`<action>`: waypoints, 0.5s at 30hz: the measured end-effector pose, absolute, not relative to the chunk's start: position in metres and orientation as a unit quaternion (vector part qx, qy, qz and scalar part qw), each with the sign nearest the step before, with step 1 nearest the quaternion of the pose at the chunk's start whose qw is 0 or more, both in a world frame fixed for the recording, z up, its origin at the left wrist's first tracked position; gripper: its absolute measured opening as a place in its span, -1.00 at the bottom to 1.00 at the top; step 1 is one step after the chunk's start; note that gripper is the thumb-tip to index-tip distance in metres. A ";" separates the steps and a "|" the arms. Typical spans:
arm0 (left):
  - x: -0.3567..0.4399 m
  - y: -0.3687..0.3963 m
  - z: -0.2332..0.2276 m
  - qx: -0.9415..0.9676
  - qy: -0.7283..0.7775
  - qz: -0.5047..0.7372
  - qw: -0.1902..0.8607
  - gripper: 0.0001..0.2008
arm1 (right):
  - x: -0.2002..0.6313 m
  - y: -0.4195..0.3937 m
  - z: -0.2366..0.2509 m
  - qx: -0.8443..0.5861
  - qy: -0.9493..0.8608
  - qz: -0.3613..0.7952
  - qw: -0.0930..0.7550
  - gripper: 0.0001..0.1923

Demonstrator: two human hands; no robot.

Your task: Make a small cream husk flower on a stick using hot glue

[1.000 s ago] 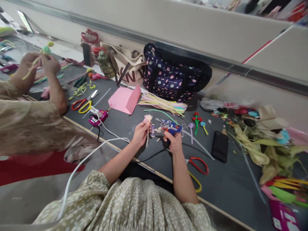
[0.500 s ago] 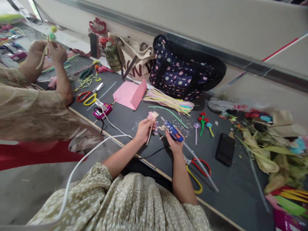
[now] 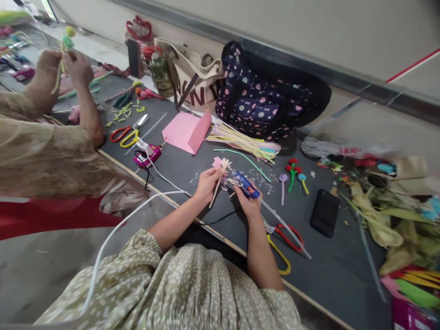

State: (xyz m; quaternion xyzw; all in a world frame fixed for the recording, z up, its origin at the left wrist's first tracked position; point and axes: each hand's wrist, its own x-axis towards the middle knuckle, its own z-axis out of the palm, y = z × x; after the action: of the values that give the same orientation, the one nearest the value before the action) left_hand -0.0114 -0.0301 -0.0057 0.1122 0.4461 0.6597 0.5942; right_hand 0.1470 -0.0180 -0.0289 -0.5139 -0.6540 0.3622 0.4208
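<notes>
While the left hand [image 3: 206, 182] pinches a straw flower [image 3: 222, 168], right hand [image 3: 248, 201] closed around a blue glue gun [image 3: 244, 184], both just in front of the polka-dot bag [image 3: 268, 101], canvas tote [image 3: 192, 82] beside that bag lettered "N", rest unreadable

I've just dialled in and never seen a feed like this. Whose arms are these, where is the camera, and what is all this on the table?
The camera sits on a person's head, looking down at their own bare arms. Their left hand holds a pale stick with a pink paper flower top. Their right hand grips a blue glue gun pointed at it. On the dark grey table lie red-and-yellow scissors, a black phone, a folded pink paper sheet and a navy spotted bag. The hands at far left belong to another person.
</notes>
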 end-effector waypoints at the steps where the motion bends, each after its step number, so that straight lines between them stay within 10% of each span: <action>1: -0.011 -0.030 -0.006 0.111 0.446 0.659 0.596 -0.67 | 0.147 -0.018 -0.028 -0.510 -0.661 0.357 0.419 -0.73; 15: -0.009 -0.030 -0.004 0.112 0.441 0.659 0.599 -0.66 | 0.147 -0.018 -0.023 -0.515 -0.681 0.331 0.402 -0.69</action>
State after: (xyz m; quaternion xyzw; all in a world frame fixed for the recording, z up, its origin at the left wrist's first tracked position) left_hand -0.0085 -0.0302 -0.0039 0.1115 0.4411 0.6588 0.5991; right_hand 0.1465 -0.0181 -0.0233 -0.5149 -0.6812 0.3305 0.4019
